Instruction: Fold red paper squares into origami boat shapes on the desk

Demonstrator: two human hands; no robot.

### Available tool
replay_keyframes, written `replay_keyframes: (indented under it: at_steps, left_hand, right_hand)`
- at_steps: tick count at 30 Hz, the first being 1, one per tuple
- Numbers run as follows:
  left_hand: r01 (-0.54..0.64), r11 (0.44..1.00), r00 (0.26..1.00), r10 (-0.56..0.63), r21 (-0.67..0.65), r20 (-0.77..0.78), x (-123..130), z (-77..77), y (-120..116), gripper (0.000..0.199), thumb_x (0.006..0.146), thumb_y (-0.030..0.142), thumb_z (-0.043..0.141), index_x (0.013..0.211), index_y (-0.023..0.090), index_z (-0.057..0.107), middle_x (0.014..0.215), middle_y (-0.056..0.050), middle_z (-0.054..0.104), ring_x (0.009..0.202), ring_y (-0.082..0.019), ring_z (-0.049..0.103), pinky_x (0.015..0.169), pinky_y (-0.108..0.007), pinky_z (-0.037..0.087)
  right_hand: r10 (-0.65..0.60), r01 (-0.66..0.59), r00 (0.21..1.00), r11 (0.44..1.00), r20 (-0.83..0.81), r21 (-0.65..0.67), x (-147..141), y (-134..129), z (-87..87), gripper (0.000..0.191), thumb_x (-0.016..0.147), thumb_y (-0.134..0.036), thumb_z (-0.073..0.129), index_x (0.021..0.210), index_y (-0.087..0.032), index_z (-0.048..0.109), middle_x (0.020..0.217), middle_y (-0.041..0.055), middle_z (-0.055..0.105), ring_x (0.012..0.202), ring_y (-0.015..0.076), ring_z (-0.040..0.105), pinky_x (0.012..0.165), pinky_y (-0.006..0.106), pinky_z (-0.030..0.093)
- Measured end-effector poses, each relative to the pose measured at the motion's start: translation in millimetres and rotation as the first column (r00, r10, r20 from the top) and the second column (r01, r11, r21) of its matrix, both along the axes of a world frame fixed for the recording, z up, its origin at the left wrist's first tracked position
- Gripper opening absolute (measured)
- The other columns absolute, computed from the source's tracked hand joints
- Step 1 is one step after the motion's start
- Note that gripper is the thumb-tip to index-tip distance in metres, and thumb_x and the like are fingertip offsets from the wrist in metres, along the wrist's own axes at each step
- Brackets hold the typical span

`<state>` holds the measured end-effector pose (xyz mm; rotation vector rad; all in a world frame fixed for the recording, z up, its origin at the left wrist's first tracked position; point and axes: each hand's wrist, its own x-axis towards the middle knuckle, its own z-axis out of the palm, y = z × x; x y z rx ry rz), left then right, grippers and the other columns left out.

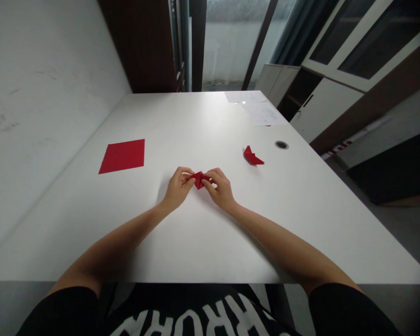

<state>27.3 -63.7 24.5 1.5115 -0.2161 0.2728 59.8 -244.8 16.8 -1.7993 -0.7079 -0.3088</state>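
Observation:
A small folded piece of red paper (199, 180) is held between my two hands, near the middle of the white table. My left hand (179, 185) pinches its left side between thumb and fingers. On the other side, my right hand (219, 187) grips the right edge the same way. Fingertips cover part of the folds. A flat red sheet (123, 156) lies to the left, beyond my left hand. Off to the right rests another folded red paper shape (253, 157) with pointed ends.
The white table (195, 247) spreads out around my hands. Papers (262, 112) lie at its far right corner. A round cable hole (281, 145) is set near the right edge. A white wall (48, 93) runs along the left side.

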Motion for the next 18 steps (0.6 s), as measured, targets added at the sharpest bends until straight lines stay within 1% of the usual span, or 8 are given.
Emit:
replay_keyframes:
  at_steps: [2, 4, 6, 8, 12, 15, 18]
  left_hand:
    - [0.036, 0.988, 0.997, -0.046, -0.150, -0.066, 0.2, -1.1, -3.5, 0.035, 0.084, 0.029, 0.078, 0.109, 0.023, 0.054, 0.103, -0.001, 0.066, 0.086, -0.014, 0.067, 0.081, -0.029, 0.053]
    - [0.030, 0.958, 0.989, -0.070, -0.286, -0.130, -0.6, -1.7, -6.9, 0.042, 0.080, 0.026, 0.082, 0.111, 0.023, 0.054, 0.104, 0.000, 0.067, 0.088, -0.014, 0.067, 0.085, -0.031, 0.054]
    - [0.035, 0.916, 0.973, -0.123, -0.400, -0.198, -1.7, -1.9, -9.8, 0.044, 0.078, 0.026, 0.084, 0.111, 0.022, 0.055, 0.100, -0.001, 0.069, 0.089, -0.015, 0.068, 0.091, -0.034, 0.054]
    - [0.047, 0.874, 0.953, -0.184, -0.484, -0.240, -2.7, -2.0, -11.8, 0.042, 0.078, 0.026, 0.085, 0.108, 0.021, 0.056, 0.099, -0.002, 0.072, 0.093, -0.016, 0.068, 0.097, -0.039, 0.052]
    - [0.062, 0.826, 0.935, -0.245, -0.561, -0.257, -3.5, -3.4, -13.0, 0.038, 0.077, 0.027, 0.086, 0.102, 0.019, 0.059, 0.104, -0.005, 0.074, 0.101, -0.019, 0.070, 0.102, -0.042, 0.050]
    - [0.092, 0.814, 0.925, -0.283, -0.574, -0.252, -3.1, -5.8, -12.1, 0.031, 0.078, 0.028, 0.085, 0.095, 0.018, 0.061, 0.103, -0.005, 0.074, 0.099, -0.018, 0.069, 0.101, -0.040, 0.050]
    - [0.097, 0.818, 0.922, -0.288, -0.567, -0.258, -2.0, -8.0, -11.3, 0.025, 0.080, 0.029, 0.083, 0.091, 0.017, 0.064, 0.101, -0.004, 0.074, 0.095, -0.016, 0.069, 0.096, -0.036, 0.051]
  right_hand:
    - [-0.038, 0.038, 0.999, 0.999, 0.027, 0.004, 0.0, 0.1, 1.1, 0.012, 0.098, -0.032, 0.060, 0.105, -0.025, 0.067, 0.102, 0.0066, 0.061, 0.088, 0.0187, 0.062, 0.065, 0.031, 0.057]
    - [-0.061, 0.060, 0.996, 0.998, 0.069, 0.013, -0.9, 0.2, 2.3, 0.012, 0.098, -0.031, 0.060, 0.105, -0.025, 0.067, 0.103, 0.0066, 0.061, 0.091, 0.0193, 0.062, 0.070, 0.033, 0.058]
    - [-0.070, 0.069, 0.992, 0.997, 0.109, 0.017, -2.2, 0.5, 3.1, 0.013, 0.098, -0.029, 0.060, 0.108, -0.025, 0.067, 0.105, 0.0067, 0.062, 0.094, 0.0199, 0.062, 0.076, 0.035, 0.059]
    - [-0.063, 0.063, 0.988, 0.998, 0.140, 0.004, -3.4, 0.8, 2.9, 0.016, 0.097, -0.028, 0.060, 0.112, -0.026, 0.066, 0.108, 0.0072, 0.062, 0.097, 0.0207, 0.063, 0.080, 0.038, 0.059]
    - [-0.046, 0.053, 0.986, 0.998, 0.162, -0.040, -4.7, 1.5, 1.7, 0.017, 0.098, -0.030, 0.060, 0.114, -0.025, 0.063, 0.110, 0.0083, 0.064, 0.095, 0.0212, 0.064, 0.079, 0.037, 0.058]
    - [-0.016, 0.026, 0.988, 0.998, 0.150, -0.063, -5.1, 1.8, 2.4, 0.012, 0.099, -0.031, 0.059, 0.107, -0.023, 0.063, 0.103, 0.0076, 0.067, 0.089, 0.0202, 0.064, 0.077, 0.035, 0.055]
    - [0.009, 0.002, 0.991, 0.997, 0.132, -0.083, -5.5, 2.3, 3.9, 0.012, 0.100, -0.032, 0.059, 0.103, -0.022, 0.063, 0.099, 0.0067, 0.067, 0.087, 0.0196, 0.064, 0.077, 0.034, 0.054]
